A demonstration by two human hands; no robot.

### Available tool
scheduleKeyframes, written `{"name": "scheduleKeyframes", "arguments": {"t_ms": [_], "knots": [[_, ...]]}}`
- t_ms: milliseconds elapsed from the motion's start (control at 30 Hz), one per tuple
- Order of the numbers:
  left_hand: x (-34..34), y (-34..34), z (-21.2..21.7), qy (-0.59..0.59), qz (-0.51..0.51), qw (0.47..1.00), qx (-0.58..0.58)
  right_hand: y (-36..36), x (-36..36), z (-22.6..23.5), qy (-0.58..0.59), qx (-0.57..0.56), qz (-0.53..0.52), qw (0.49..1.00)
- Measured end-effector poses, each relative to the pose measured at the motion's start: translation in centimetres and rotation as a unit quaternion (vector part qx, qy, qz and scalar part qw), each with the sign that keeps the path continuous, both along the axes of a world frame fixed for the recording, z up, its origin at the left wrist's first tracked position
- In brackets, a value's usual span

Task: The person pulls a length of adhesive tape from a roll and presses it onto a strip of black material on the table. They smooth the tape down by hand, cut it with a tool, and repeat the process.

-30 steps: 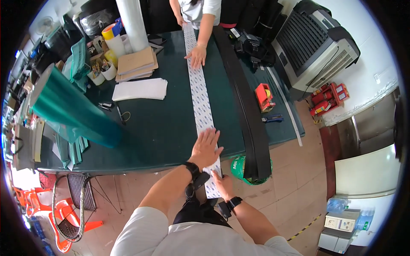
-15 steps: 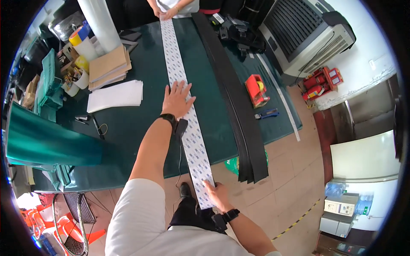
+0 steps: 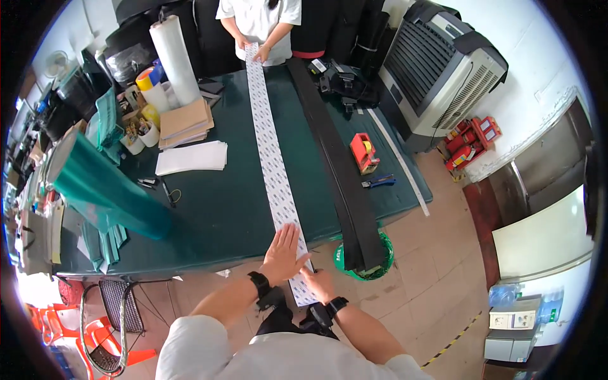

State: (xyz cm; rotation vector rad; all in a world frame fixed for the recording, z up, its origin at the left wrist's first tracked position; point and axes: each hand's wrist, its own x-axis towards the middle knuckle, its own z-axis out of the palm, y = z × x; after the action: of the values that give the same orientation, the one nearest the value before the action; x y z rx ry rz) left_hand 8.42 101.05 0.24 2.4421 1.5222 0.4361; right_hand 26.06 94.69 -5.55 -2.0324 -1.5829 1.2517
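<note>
Since half a second ago, the person's left hand (image 3: 282,254) has come back along the long, flat white strip with blue printing (image 3: 269,149), from its middle to beside the right hand (image 3: 320,284). The strip runs lengthwise over the dark green table (image 3: 209,212), its near end jutting past the edge toward the person. It lies directly under the left palm, which is flat, fingers straight and thumb out to the side. The right hand grips the strip's right edge close to that end, thumb on the printed face. At the far end, a co-worker's hands (image 3: 260,54) hold both edges.

Small blue marks repeat in rows along the strip, too fine to make out. Pale lettering shows on the round green bucket (image 3: 339,256), partly covered by the stacked long black strips (image 3: 335,174).
</note>
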Motion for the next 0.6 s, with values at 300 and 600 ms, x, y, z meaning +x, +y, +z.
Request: {"name": "scheduleKeyframes", "arguments": {"t_ms": [300,600], "knots": [[-0.8,0.6,-0.5,-0.042,0.031,0.997,-0.06,0.9,-0.5,7.3,0.133,-0.061,-0.079,0.986],[1.7,-9.6,6.5,-0.392,0.321,0.756,-0.414,-1.3,0.5,8.6,0.236,0.11,-0.09,0.961]]}}
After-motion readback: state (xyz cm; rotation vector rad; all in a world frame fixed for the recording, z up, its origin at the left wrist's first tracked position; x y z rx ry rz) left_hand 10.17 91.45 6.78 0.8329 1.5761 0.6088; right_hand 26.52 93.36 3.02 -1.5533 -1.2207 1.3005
